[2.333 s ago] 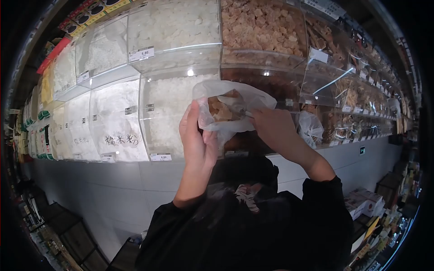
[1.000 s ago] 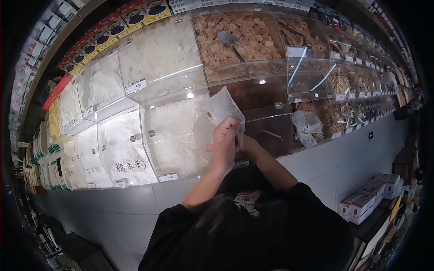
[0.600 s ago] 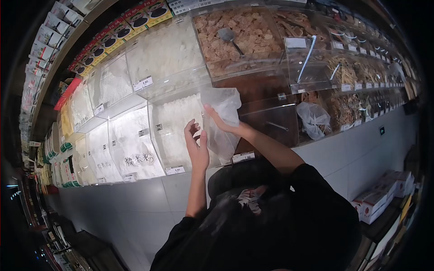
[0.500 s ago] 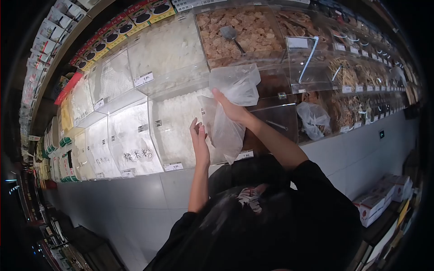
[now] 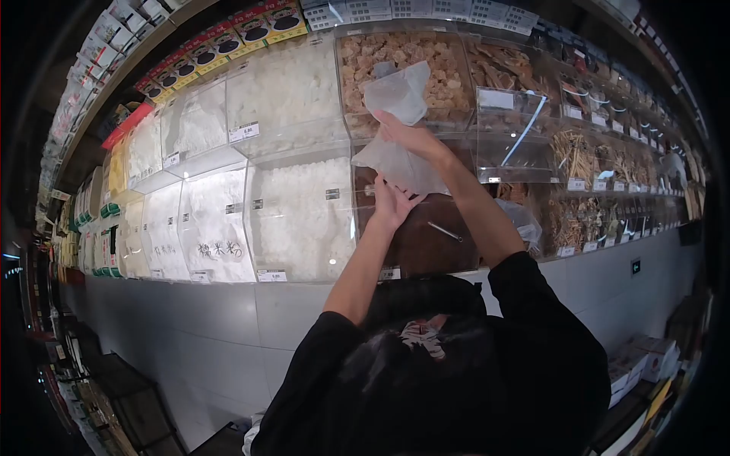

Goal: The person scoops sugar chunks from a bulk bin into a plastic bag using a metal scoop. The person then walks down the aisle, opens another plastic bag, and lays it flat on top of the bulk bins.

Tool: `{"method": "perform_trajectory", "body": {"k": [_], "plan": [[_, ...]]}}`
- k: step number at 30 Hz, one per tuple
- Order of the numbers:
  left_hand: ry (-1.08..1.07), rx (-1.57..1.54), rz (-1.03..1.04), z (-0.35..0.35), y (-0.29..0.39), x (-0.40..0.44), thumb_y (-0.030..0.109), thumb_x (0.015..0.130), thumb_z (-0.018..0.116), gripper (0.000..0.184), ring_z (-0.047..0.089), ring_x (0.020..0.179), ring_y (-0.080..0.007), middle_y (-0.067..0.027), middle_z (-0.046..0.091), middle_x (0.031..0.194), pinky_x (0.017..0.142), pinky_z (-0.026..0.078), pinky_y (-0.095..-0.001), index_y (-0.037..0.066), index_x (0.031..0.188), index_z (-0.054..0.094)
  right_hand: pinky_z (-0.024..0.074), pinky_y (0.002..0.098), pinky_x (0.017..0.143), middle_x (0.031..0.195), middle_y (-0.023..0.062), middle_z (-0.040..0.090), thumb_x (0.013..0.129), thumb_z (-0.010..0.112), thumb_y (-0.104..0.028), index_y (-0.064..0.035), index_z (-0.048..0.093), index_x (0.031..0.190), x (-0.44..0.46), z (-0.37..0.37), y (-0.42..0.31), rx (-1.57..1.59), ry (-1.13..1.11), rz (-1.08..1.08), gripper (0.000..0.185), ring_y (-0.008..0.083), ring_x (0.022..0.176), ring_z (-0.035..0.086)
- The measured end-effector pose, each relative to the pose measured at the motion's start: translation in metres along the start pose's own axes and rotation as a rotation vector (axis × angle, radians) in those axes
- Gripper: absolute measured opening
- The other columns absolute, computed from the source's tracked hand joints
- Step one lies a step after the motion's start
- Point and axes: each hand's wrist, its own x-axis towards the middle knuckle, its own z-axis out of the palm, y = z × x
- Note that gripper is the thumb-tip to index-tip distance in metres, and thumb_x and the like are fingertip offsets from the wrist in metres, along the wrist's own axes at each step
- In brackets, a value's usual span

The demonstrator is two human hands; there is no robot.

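A translucent white plastic bag (image 5: pixel 405 163) is in front of me, its neck gathered in my right hand (image 5: pixel 411 138). The loose top of the bag spreads above that hand, over the bin of amber sugar lumps (image 5: pixel 445 45). My left hand (image 5: pixel 394 202) is against the lower part of the bag, fingers apart and palm beneath it. What the bag contains is hard to see through the plastic. Below the hands lies the clear lid of a bin of dark brown contents (image 5: pixel 411 247), with a metal handle (image 5: pixel 445 231) on it.
Bins of white lumps (image 5: pixel 285 83) and white crystals (image 5: pixel 300 209) stand left, beside white powder bins (image 5: pixel 213 220). Another plastic bag (image 5: pixel 523 224) hangs at the right near dried goods (image 5: pixel 574 156). Boxes (image 5: pixel 642 361) stand low at the right. A scoop (image 5: pixel 383 69) lies among the amber lumps.
My right hand has lifted the bag up and away, towards the amber lumps. My left hand, earlier apart from the bag, has moved right and up to its lower part.
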Motion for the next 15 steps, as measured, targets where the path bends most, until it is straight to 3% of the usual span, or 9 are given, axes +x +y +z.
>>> {"method": "perform_trajectory", "body": {"k": [2,5,6,8,11,12,14,15], "plan": [[0.209,0.171,-0.137,-0.01,0.0,0.014,0.053,0.098,0.027,0.067,0.047,0.129,-0.0301,-0.0219,0.048,0.139,0.101,0.044,-0.0418,0.003,0.141,0.04,0.0424,0.0281,0.067,0.065,0.0006,0.052,0.096,0.055,-0.042,-0.0083,0.053,0.067,0.004,-0.022,0.026,-0.086,0.106,-0.05,0.045,0.0141,0.068,0.052],[0.14,0.513,-0.231,-0.039,0.006,0.02,0.045,0.099,0.036,0.058,0.06,0.114,-0.0289,-0.023,0.062,0.119,0.092,0.05,-0.0401,-0.002,0.128,0.051,0.0425,0.0275,0.068,0.068,0.0006,0.055,0.098,0.053,-0.038,-0.0073,0.052,0.064,0.01,-0.051,0.057,0.076,0.032,-0.133,0.045,0.0142,0.068,0.054],[0.162,0.685,-0.168,-0.037,0.006,0.014,0.041,0.098,0.04,0.052,0.063,0.108,-0.0291,-0.022,0.064,0.113,0.09,0.051,-0.0401,-0.002,0.125,0.053,0.0431,0.0278,0.069,0.07,0.0017,0.057,0.098,0.053,-0.036,-0.0066,0.052,0.064,0.005,-0.055,0.058,0.06,0.078,-0.179,0.045,0.0148,0.07,0.055],[0.195,1.025,-0.036,-0.035,0.005,0.003,0.031,0.097,0.049,0.041,0.068,0.097,-0.0296,-0.0199,0.069,0.1,0.086,0.052,-0.0401,-0.002,0.118,0.057,0.0443,0.0283,0.071,0.074,0.0038,0.06,0.099,0.052,-0.033,-0.0052,0.054,0.063,-0.004,-0.061,0.061,0.023,0.166,-0.268,0.045,0.0159,0.073,0.058],[0.271,1.585,0.362,0.003,0.021,-0.031,0.02,0.09,0.059,0.04,0.061,0.11,-0.0334,-0.0243,0.062,0.115,0.091,0.048,-0.0433,0.002,0.125,0.055,0.0469,0.0321,0.077,0.08,0.007,0.064,0.095,0.059,-0.023,-0.0012,0.06,0.073,-0.024,-0.076,0.095,-0.104,0.489,-0.377,0.032,0.0174,0.08,0.061],[0.268,1.672,0.547,0.004,0.018,-0.031,0.021,0.089,0.06,0.042,0.056,0.116,-0.0351,-0.0252,0.058,0.122,0.095,0.044,-0.0447,0.003,0.127,0.054,0.0479,0.0354,0.082,0.088,0.0111,0.066,0.087,0.065,-0.009,0.0033,0.062,0.093,-0.029,-0.077,0.105,0.0,0.657,-0.251,0.014,0.0231,0.088,0.064],[0.247,1.818,0.934,0.005,0.011,-0.027,0.023,0.087,0.062,0.047,0.045,0.128,-0.0386,-0.0271,0.048,0.135,0.103,0.037,-0.0474,0.007,0.13,0.053,0.0473,0.0386,0.085,0.095,0.014,0.064,0.078,0.068,-0.002,0.0043,0.058,0.103,-0.037,-0.093,0.138,-0.453,0.855,-0.268,0.028,0.0291,0.094,0.062],[0.199,1.895,0.954,0.008,0.01,-0.025,0.025,0.087,0.062,0.048,0.04,0.131,-0.0392,-0.0265,0.043,0.139,0.106,0.033,-0.0485,0.007,0.131,0.053,0.0469,0.0402,0.087,0.099,0.0154,0.063,0.073,0.07,0.001,0.0049,0.056,0.108,-0.044,-0.095,0.14,-0.686,0.947,-0.268,0.037,0.0321,0.097,0.062]]}}
